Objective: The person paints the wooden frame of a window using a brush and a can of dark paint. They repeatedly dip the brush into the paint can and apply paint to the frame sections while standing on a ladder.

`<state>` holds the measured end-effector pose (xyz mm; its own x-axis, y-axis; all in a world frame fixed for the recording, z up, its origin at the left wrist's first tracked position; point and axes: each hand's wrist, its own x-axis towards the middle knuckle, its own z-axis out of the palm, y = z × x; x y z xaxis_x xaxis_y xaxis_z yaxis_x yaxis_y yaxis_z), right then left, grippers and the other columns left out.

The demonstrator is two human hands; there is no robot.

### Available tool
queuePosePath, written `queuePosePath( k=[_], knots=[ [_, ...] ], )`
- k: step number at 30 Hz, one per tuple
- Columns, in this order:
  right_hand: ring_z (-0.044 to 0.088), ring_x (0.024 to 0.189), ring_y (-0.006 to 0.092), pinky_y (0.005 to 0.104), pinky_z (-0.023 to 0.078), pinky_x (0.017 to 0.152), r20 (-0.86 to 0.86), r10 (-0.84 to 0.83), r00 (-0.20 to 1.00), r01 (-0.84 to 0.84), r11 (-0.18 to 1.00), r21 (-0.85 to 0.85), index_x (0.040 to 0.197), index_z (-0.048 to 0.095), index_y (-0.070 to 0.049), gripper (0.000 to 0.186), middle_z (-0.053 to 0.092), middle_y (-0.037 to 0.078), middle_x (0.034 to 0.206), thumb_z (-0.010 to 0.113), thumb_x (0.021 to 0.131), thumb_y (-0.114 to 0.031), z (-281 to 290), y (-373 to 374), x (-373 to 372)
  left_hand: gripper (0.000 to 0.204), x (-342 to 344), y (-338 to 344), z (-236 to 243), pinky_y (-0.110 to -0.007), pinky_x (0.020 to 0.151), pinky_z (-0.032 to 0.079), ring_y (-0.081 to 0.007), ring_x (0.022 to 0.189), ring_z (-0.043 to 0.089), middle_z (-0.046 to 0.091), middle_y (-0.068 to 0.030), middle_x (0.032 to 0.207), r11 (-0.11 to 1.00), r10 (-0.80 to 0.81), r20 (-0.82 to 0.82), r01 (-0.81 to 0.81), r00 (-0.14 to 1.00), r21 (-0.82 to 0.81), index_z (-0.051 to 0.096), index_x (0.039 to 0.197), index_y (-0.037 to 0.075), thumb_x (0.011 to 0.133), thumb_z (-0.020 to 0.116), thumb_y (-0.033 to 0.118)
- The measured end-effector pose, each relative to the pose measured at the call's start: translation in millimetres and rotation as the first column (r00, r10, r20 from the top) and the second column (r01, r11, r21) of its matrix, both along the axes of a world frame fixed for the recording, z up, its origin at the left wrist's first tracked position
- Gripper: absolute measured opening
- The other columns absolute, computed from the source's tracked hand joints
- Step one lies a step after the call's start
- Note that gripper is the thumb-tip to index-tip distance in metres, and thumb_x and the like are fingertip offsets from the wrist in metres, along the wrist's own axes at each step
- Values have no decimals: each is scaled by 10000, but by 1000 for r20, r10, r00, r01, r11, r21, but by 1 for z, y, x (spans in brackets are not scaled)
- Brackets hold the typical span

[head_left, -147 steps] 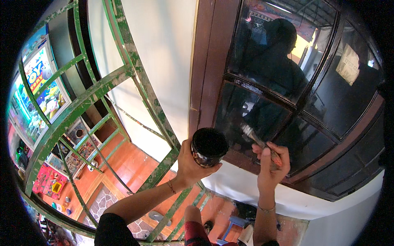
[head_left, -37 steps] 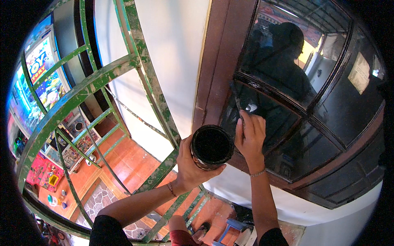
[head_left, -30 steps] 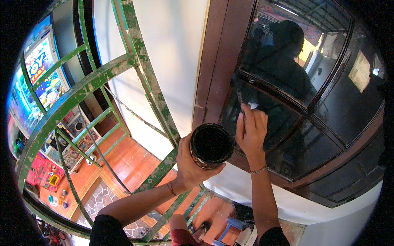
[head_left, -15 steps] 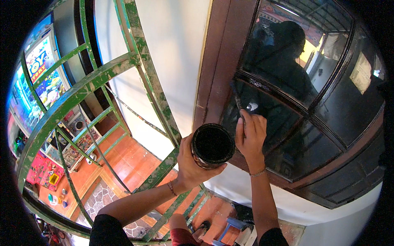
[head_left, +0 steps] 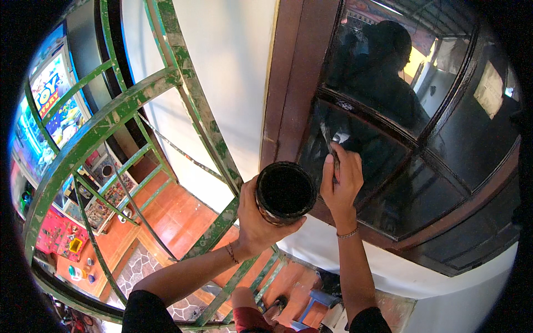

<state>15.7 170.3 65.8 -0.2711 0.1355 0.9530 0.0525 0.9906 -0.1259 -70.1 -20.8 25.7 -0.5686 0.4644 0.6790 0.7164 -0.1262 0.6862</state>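
My left hand [head_left: 261, 228] is wrapped round a dark paint can [head_left: 286, 193] from below and the left side. The can's round mouth faces up, and its inside looks black. In my right hand [head_left: 344, 178] I pinch a slim paintbrush [head_left: 327, 139], its tip up, in front of the dark glass of a window [head_left: 366, 144]. Whether the tip touches the glazing bar or the pane I cannot tell. Glossy dark bars [head_left: 383, 126] divide the panes, and a brown wooden frame [head_left: 297, 83] borders them on the left.
Green, paint-worn metal scaffolding [head_left: 186, 83] stands at my left, beside a white wall [head_left: 233, 72]. Far below lie orange floor tiles [head_left: 172, 205], a blue stool [head_left: 316, 305] and a cluttered shelf [head_left: 105, 191]. Another person's leg and sandalled foot [head_left: 280, 302] show underneath.
The brush tip has come down and slightly right from beside the bar's corner, and my right hand has turned a little. The can has shifted slightly up and left in view.
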Motion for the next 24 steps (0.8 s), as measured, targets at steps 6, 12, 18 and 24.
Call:
queuePosePath(
  k=[6, 12, 18, 24],
  knots=[
    [574, 790, 333, 457, 460, 764, 86, -6, 996, 6, 1000, 0, 1177, 665, 13, 287, 608, 154, 833, 684, 891, -10, -12, 0, -3, 1021, -2, 0, -1, -446, 1008, 494, -332, 1166, 600, 546, -166, 1251, 999, -41, 47, 41, 998, 2, 433, 1395, -11, 608, 997, 313],
    [572, 787, 335, 458, 453, 767, 25, -10, 1000, 10, 1000, -26, 1177, 664, 6, 288, 602, 150, 822, 683, 891, -26, -18, -1, 1, 999, -4, 2, -8, -427, 1004, 487, -307, 1170, 594, 550, -152, 1252, 997, -48, 58, 44, 997, 70, 427, 1384, -4, 609, 990, 284],
    [578, 802, 346, 457, 455, 774, 93, -20, 996, 20, 1000, -1, 1161, 676, 9, 267, 623, 156, 847, 686, 899, -44, -20, 0, -3, 980, -6, 5, -11, -409, 975, 503, -291, 1128, 623, 578, -143, 1213, 990, -88, 61, 80, 994, 113, 424, 1368, -8, 613, 982, 275],
    [570, 760, 290, 406, 454, 729, 22, 12, 1000, -12, 1000, 7, 1145, 694, 31, 242, 602, 132, 794, 691, 905, -1, -22, -3, 3, 1055, -4, -3, -3, -422, 988, 516, -307, 1151, 631, 580, -164, 1241, 993, -119, -61, 120, 991, 17, 423, 1397, 0, 572, 994, 326]
  ],
)
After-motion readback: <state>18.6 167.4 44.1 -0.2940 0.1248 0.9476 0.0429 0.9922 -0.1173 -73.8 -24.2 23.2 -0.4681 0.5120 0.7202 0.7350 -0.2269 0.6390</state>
